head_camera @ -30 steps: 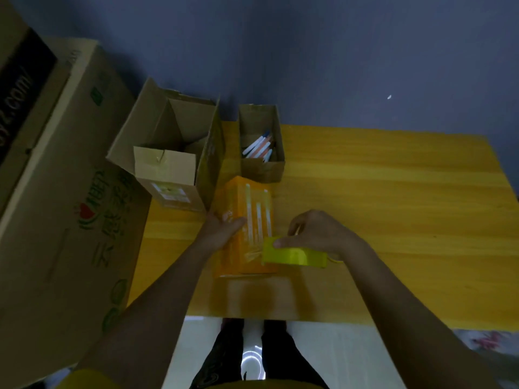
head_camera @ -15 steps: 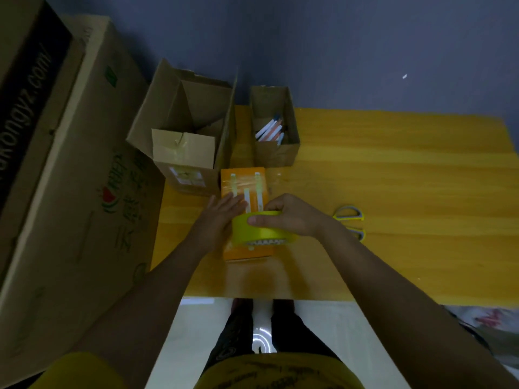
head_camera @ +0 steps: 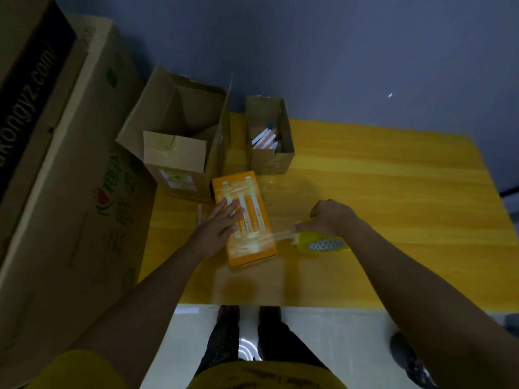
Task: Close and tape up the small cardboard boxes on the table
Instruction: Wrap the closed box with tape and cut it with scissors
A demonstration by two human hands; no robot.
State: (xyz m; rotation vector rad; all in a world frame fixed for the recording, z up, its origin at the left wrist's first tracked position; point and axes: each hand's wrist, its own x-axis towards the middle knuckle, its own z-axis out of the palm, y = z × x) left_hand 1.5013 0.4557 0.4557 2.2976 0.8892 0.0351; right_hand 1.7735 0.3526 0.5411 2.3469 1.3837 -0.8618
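A small orange box (head_camera: 252, 220) lies flat on the yellow wooden table (head_camera: 379, 197), with clear tape across its far end and its near end. My left hand (head_camera: 219, 224) lies flat on the box's left side, fingers spread. My right hand (head_camera: 327, 217) grips a yellow tape roll (head_camera: 323, 242) just right of the box. A clear strip of tape (head_camera: 280, 235) stretches from the roll to the box's near end.
An open brown box (head_camera: 179, 153) stands at the table's back left. A narrow open box (head_camera: 269, 153) holding pens stands behind the orange box. Large cartons (head_camera: 56, 178) rise at the left. The table's near edge runs above my legs.
My right hand has carried the tape roll from above the box out to its right, drawing a strip of tape across. The scissors seen earlier on the right are out of sight.
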